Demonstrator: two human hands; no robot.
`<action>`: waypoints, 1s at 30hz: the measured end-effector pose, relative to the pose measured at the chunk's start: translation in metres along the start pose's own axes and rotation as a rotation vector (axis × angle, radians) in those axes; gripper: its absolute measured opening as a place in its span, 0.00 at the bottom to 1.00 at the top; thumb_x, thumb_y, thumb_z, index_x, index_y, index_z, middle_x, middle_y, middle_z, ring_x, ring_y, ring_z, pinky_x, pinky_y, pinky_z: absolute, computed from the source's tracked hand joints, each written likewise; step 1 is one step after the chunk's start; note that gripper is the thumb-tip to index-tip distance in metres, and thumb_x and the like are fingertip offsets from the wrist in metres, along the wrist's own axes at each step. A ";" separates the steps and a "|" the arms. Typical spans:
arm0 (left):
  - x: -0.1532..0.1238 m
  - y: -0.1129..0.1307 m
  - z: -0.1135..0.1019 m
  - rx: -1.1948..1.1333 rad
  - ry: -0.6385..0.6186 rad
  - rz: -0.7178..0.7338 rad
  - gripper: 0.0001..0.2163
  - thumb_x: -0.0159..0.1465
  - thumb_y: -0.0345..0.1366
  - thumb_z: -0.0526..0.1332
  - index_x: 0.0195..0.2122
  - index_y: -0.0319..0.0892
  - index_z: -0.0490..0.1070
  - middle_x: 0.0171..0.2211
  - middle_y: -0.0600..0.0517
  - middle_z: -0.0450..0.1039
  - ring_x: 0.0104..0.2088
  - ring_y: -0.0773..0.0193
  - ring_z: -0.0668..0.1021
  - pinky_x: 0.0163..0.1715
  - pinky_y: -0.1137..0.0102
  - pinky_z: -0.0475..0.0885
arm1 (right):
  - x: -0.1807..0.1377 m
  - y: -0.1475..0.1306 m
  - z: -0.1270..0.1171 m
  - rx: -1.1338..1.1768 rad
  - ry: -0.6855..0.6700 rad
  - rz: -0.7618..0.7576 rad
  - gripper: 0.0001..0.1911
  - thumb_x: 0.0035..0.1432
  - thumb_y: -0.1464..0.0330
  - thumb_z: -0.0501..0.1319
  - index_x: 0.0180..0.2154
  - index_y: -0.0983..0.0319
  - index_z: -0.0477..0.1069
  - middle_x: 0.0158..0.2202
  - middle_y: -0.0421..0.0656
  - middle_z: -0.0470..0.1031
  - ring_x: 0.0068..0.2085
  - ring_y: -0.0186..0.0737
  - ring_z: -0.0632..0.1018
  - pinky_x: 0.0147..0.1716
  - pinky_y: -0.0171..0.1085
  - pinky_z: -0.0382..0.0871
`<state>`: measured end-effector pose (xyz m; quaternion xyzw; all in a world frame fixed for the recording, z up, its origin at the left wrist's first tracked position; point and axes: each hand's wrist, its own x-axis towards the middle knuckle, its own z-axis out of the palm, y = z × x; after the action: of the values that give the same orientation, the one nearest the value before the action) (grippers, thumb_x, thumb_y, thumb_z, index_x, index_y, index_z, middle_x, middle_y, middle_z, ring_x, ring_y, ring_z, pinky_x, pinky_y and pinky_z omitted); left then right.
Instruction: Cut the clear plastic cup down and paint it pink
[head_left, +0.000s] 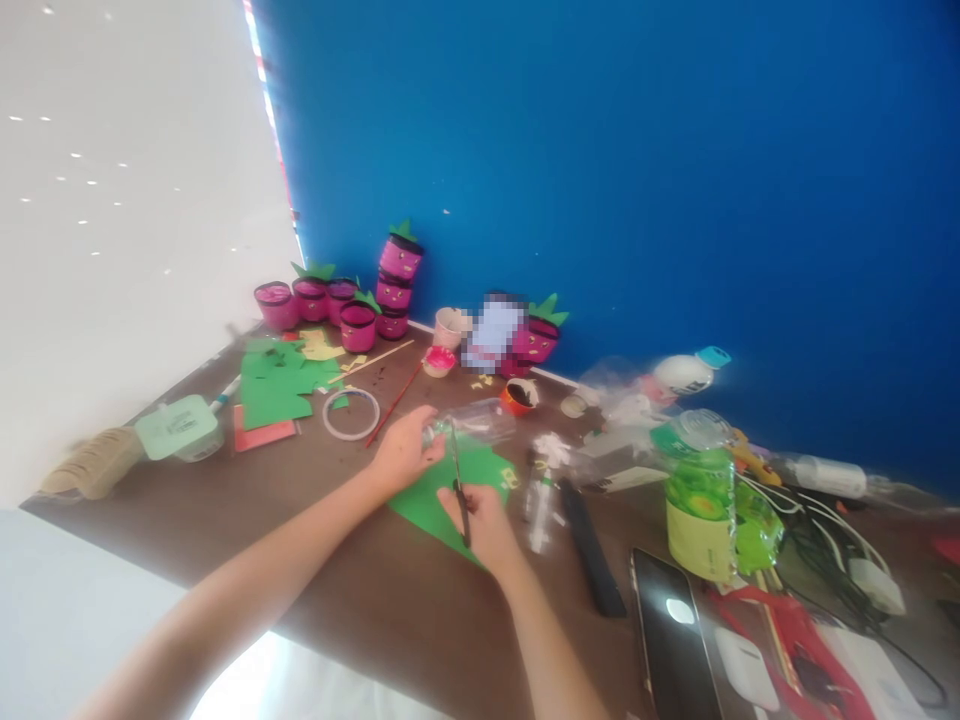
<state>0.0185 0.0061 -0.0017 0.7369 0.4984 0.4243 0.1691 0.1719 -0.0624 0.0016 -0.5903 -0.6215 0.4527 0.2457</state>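
My right hand point(486, 522) is wrapped round the handles of a pair of scissors point(457, 470), whose blades point away from me. The fingers of my left hand point(405, 455) close on a clear plastic bottle point(480, 420) that lies on its side, its outline blurred. The scissor blades cross in front of the bottle's near end; whether they touch it I cannot tell. Beneath both hands lies a sheet of green paper point(427, 500), with small pale scraps point(509, 479) at its right edge.
Several magenta cups with green leaf tops point(358, 326) stand along the wall. A tape roll point(351, 414), cut green paper point(277, 385), and a paint pot point(439, 361) lie farther back. To the right are a black strip point(592, 550), a phone point(673, 630), a green bottle point(701, 500) and cables point(832, 530).
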 end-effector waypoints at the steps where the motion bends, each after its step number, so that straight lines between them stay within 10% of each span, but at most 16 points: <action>1: 0.000 -0.001 0.000 -0.001 -0.001 0.003 0.16 0.55 0.36 0.56 0.44 0.37 0.61 0.36 0.42 0.74 0.37 0.57 0.77 0.39 0.62 0.72 | 0.000 0.002 0.000 -0.004 0.003 -0.001 0.25 0.50 0.51 0.56 0.18 0.60 0.48 0.19 0.34 0.44 0.22 0.28 0.50 0.19 0.31 0.43; 10: -0.001 -0.013 0.004 -0.098 0.090 0.044 0.15 0.54 0.38 0.58 0.41 0.38 0.62 0.34 0.46 0.71 0.36 0.59 0.76 0.39 0.62 0.71 | 0.001 0.000 -0.002 -0.178 0.137 -0.099 0.27 0.49 0.48 0.55 0.15 0.61 0.52 0.17 0.35 0.47 0.22 0.29 0.52 0.17 0.31 0.45; 16: -0.006 0.003 0.008 -0.339 0.111 -0.202 0.14 0.63 0.36 0.47 0.49 0.40 0.52 0.30 0.52 0.69 0.29 0.67 0.74 0.34 0.68 0.70 | 0.000 -0.008 -0.001 -0.269 0.234 -0.098 0.28 0.48 0.47 0.56 0.13 0.62 0.55 0.14 0.35 0.50 0.21 0.30 0.53 0.18 0.31 0.47; 30: -0.009 0.000 0.015 -0.139 0.049 -0.112 0.15 0.57 0.37 0.54 0.45 0.39 0.55 0.32 0.47 0.71 0.32 0.61 0.76 0.35 0.65 0.69 | -0.001 -0.001 -0.002 0.003 0.045 -0.015 0.25 0.47 0.49 0.57 0.17 0.60 0.51 0.18 0.34 0.45 0.22 0.29 0.51 0.18 0.31 0.46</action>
<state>0.0290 0.0011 -0.0149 0.6837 0.5123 0.4655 0.2312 0.1733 -0.0632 0.0037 -0.5951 -0.6196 0.4385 0.2640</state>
